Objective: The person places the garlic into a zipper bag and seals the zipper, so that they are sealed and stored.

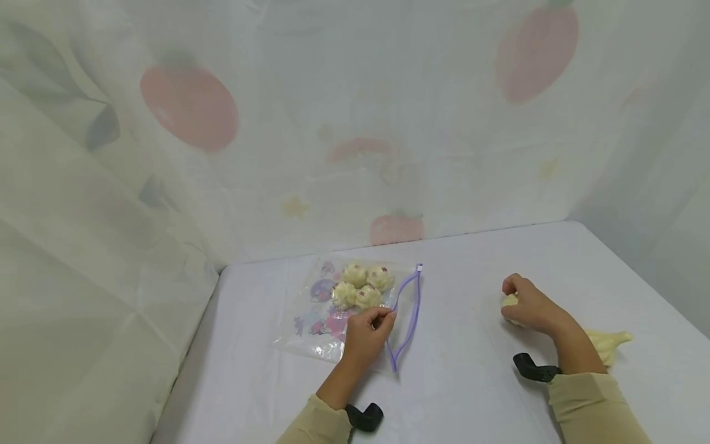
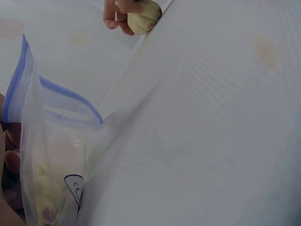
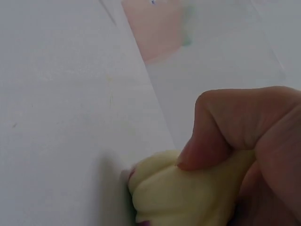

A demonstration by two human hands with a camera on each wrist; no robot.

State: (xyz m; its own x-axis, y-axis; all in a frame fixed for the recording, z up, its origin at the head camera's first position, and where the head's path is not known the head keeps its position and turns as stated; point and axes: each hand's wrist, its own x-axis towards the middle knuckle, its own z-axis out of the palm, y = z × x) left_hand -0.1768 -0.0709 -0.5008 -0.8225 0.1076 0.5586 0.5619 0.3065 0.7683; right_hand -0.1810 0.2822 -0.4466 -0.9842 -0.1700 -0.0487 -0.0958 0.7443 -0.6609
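Step in hand: you were loading pale yellow garlic-shaped squishy toys into the clear zip-top plastic bag with the purple seal strip (image 1: 355,308); by my reading this was the pick-up of one more piece, with the bag mouth held ready.
Left grip: your left hand (image 1: 366,333) pinched the bag's near edge by the seal, fingers curled onto the film, so the mouth stood lifted off the white counter (image 1: 471,382).
Right grip: your right hand (image 1: 529,306) was curled round a pale yellow garlic-shaped toy (image 3: 188,197), well to the right of the bag, pressing it against the counter.
Bag contents: four like pieces (image 1: 363,287) lay clustered in the bag's far half.
Spare piece: another pale yellow toy (image 1: 607,342) lay on the counter, farther right of the bag than the right hand, partly hidden by the forearm.
Next move, as a judgement: it called for carrying the gripped toy leftward to the bag's mouth and keeping that mouth open wide enough to admit it.
Head view only: the full layout, both hands and the four bagged pieces.
Left wrist view only: the seal strip (image 2: 56,94) parted, the mouth gaping.
Right wrist view only: the fingertips (image 3: 207,146) denting the soft, ridged toy.
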